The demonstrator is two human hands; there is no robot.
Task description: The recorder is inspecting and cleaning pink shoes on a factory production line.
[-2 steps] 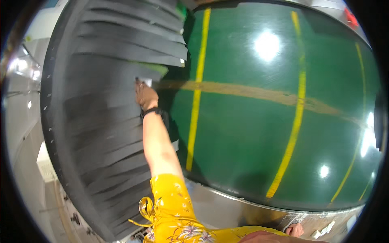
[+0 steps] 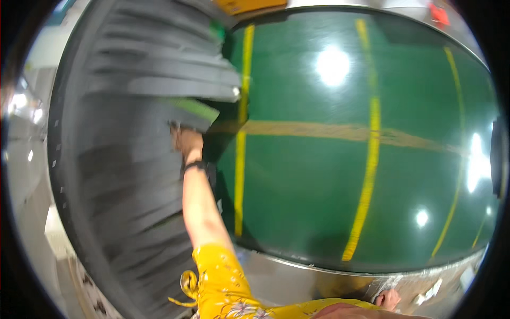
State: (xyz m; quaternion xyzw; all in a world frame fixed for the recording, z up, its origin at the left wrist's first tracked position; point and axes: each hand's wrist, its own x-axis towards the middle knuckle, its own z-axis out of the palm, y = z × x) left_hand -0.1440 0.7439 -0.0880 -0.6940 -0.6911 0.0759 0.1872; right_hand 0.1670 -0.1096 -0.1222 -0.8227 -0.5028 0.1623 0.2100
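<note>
Strips of overlapping dark-grey sheeting [image 2: 175, 86] meet the left hand [image 2: 186, 142]; rightward, a glossy, yellow-lined green surface [image 2: 303, 196] spreads wide, the right hand [image 2: 389, 299] beside its near edge. Neither grip can be told.

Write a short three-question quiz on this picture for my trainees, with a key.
1. Multiple choice: where is the left hand?
A) At the dark strips
B) At the picture's right edge
C) On the yellow sleeve

2. True or false: the left wrist is bare.

3. Fill in: the lines running up the picture across the green surface are ____.

Key: 1. A. 2. False; a black band circles it. 3. Yellow.
</note>
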